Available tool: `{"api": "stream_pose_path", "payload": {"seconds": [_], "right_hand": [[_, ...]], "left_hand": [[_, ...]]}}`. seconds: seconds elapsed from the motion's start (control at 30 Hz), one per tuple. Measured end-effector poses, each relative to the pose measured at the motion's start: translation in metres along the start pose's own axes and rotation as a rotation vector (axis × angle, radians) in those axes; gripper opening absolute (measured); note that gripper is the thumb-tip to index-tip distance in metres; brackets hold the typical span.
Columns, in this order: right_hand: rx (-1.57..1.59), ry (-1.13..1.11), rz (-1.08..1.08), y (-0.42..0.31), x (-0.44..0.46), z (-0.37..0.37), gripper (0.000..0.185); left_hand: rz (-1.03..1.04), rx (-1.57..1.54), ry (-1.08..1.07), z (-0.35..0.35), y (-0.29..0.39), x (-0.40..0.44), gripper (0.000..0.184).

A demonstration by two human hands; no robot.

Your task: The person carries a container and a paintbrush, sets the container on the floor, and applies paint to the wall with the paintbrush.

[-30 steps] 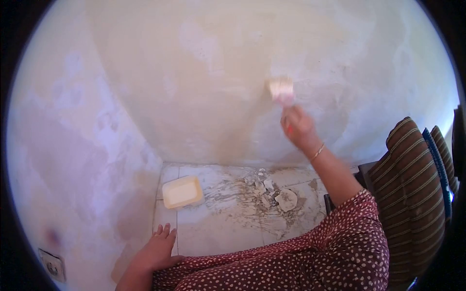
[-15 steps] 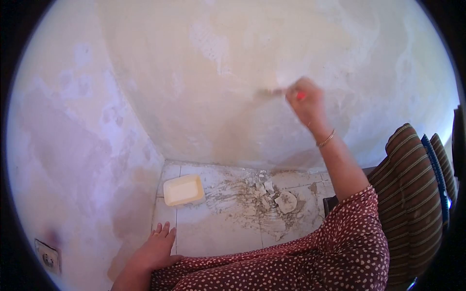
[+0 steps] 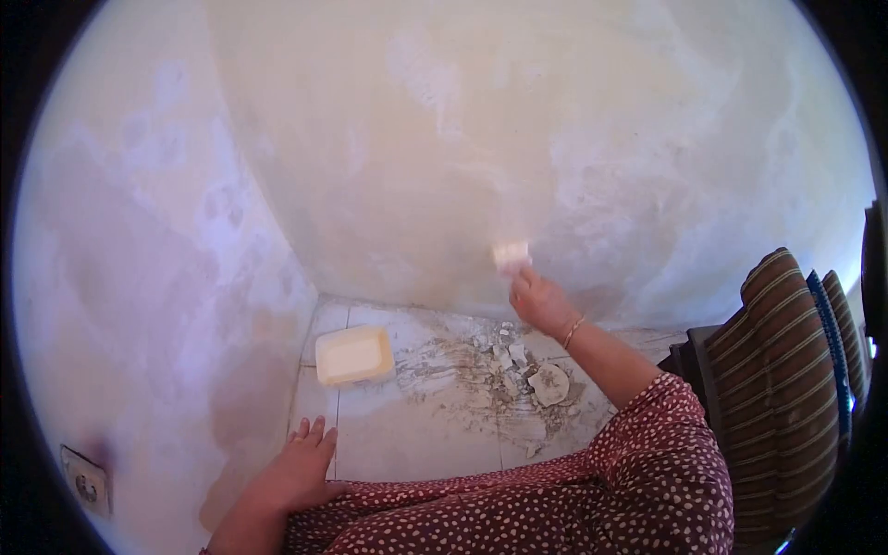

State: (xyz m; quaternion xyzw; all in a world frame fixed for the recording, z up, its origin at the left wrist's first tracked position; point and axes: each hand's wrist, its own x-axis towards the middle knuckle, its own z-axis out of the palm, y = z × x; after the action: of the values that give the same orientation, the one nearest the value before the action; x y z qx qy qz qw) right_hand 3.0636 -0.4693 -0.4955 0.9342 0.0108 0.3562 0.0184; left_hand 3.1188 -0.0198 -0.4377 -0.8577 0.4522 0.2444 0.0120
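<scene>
My right hand [image 3: 541, 303] grips a paintbrush [image 3: 511, 255] by its handle, which my fingers mostly hide. The pale, slightly blurred bristles are against the lower part of the patchy wall [image 3: 398, 185]. Low on the left, my left hand [image 3: 301, 462] lies with its fingers stretched out beside my dotted dress, holding nothing. Beyond those fingertips a pale yellow plastic tub [image 3: 386, 344] sits on the floor near the corner, with something whitish inside.
Broken plaster pieces [image 3: 549, 384] and grey dust lie on the tiled floor [image 3: 407, 449]. A striped brown cushion [image 3: 772, 370] stands at the right. A socket [image 3: 88, 481] is set in the stained left wall [image 3: 139, 277].
My right hand has come down the wall and a little to the left with the paintbrush, whose bristles now point upward. My left hand has stayed about where it was.
</scene>
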Motion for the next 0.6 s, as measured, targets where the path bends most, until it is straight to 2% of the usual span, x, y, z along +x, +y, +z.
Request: {"api": "stream_pose_path", "payload": {"seconds": [0.07,0.17,0.23,0.3,0.33,0.37,0.43,0.47,0.53,0.6], "right_hand": [[0.067,-0.251,0.121,-0.001,-0.021,0.014,0.007],[0.103,-0.256,0.242,-0.002,0.011,0.015,0.010],[0.127,-0.146,0.151,0.005,0.061,-0.012,0.012],[0.136,0.067,0.161,-0.004,0.122,-0.068,0.018],[0.147,0.205,0.174,-0.015,0.146,-0.097,0.018],[0.081,0.412,0.030,-0.016,0.168,-0.112,0.012],[0.093,0.681,-0.104,-0.025,0.199,-0.148,0.010],[0.137,0.772,-0.089,-0.032,0.208,-0.160,0.011],[0.075,0.932,-0.186,-0.029,0.222,-0.161,0.012],[-0.059,0.853,-0.234,-0.015,0.205,-0.143,0.013]], "left_hand": [[-0.008,0.004,-0.013,-0.003,0.001,-0.004,0.084],[0.024,0.029,0.005,0.003,-0.005,-0.003,0.083],[0.029,0.035,0.007,0.000,-0.001,-0.005,0.084],[0.030,0.043,0.031,0.000,-0.001,-0.005,0.085],[0.035,0.053,0.048,0.001,-0.003,-0.005,0.085],[0.048,0.057,0.070,0.005,-0.008,-0.003,0.085],[0.037,0.028,0.083,0.002,-0.009,-0.004,0.085],[0.027,0.017,0.086,0.000,-0.007,-0.007,0.084],[0.037,-0.008,0.116,0.000,-0.008,-0.009,0.084],[0.024,0.001,0.123,-0.015,0.008,-0.022,0.083]]}}
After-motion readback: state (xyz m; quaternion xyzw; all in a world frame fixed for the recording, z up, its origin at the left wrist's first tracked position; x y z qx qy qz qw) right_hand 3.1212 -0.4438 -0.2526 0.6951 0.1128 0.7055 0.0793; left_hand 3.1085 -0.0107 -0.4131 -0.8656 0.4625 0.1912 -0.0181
